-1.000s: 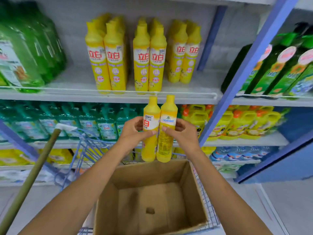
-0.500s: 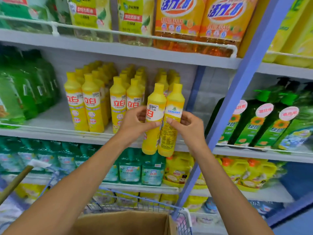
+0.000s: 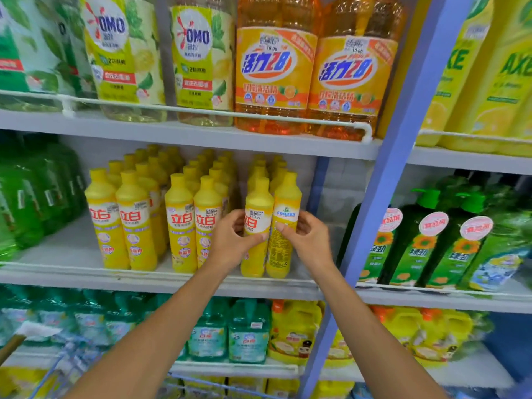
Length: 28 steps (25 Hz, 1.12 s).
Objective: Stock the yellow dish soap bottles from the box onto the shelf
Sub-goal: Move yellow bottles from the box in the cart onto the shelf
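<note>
Head view: the left hand [image 3: 233,240] and right hand [image 3: 309,240] each curl round one of two slim yellow plastic dish soap bottles [image 3: 259,201], upright and touching at the front edge of the white shelf [image 3: 86,279]. Best to set both down level against the row of matching bottles [image 3: 260,169] behind, then let go.

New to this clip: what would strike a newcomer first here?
The left hand grips one yellow plastic dish soap bottle, the right hand its twin bottle, side by side at the right end of the white middle shelf. Rows of matching bottles stand left of them; large orange plastic jugs sit on the shelf above.
</note>
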Motion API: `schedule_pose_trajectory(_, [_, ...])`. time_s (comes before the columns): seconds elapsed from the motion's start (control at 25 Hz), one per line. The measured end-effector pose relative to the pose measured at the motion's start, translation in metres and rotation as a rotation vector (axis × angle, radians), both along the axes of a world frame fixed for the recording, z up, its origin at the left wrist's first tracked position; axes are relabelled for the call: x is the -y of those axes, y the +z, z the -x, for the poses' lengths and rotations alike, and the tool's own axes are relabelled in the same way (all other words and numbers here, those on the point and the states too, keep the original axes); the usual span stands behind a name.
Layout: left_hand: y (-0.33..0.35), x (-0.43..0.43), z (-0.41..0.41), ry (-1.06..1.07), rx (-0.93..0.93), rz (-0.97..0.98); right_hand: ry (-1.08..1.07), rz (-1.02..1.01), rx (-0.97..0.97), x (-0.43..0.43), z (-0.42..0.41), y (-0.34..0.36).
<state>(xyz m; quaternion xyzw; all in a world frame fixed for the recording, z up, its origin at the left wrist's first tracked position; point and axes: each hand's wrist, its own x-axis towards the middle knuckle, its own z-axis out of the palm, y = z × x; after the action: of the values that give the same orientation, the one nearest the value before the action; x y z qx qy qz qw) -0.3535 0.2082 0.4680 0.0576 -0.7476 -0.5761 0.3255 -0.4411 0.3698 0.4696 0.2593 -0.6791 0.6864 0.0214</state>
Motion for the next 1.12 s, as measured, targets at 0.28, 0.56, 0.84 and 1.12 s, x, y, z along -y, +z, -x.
schedule_pose_trajectory(0.28, [-0.026,0.006,0.011,-0.013,0.022,-0.029,0.052,-0.007,0.046,-0.002,0.009,-0.033])
schedule_pose_trajectory(0.56, [-0.037,0.016,0.001,-0.198,0.134,-0.072,0.142,-0.141,0.048,-0.012,0.007,-0.05])
schedule_pose_trajectory(0.84, [-0.039,0.015,0.004,-0.153,0.154,-0.007,0.071,-0.209,0.008,-0.008,0.01,-0.062])
schedule_pose_trajectory(1.12, [-0.037,0.015,0.007,-0.087,0.181,0.042,-0.011,-0.247,0.035,-0.002,0.009,-0.058])
